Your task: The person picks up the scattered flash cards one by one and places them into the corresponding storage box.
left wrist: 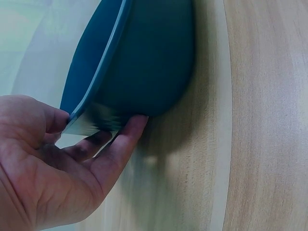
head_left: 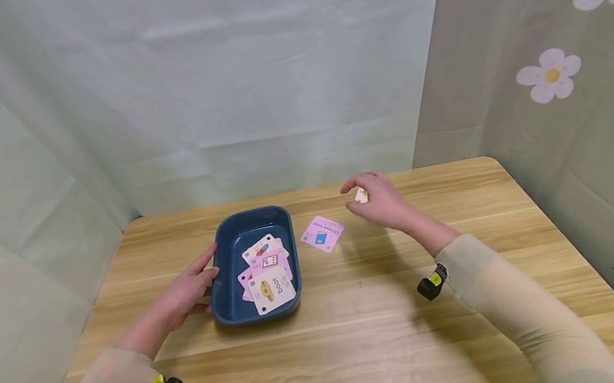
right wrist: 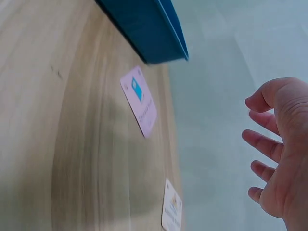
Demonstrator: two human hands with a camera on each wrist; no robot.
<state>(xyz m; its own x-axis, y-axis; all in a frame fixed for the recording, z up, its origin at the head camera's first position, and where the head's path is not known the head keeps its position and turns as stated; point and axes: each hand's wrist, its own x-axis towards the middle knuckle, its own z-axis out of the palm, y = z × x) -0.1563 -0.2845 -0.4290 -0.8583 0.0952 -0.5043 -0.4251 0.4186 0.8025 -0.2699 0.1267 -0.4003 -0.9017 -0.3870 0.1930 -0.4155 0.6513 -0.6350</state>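
Observation:
A dark blue plastic basin (head_left: 245, 221) stands on the table, with several picture cards (head_left: 272, 289) piled inside; the top one reads "boat". My left hand (head_left: 192, 289) grips the basin's left side, and in the left wrist view the fingers (left wrist: 113, 154) lie against its outer wall near the rim. My right hand (head_left: 377, 200) hovers above the table, fingers parted and slightly bent, holding nothing. A white card (right wrist: 172, 207) lies on the table near it, partly hidden by the hand in the head view. Between basin and right hand lies a pink card (head_left: 322, 234) with a blue book picture.
The wood-grain table (head_left: 365, 353) ends at a back edge in front of a pale curtain (head_left: 269, 92). Another curtain with flower prints (head_left: 552, 75) hangs along the right side. Small black cameras (head_left: 431, 284) are strapped to both wrists.

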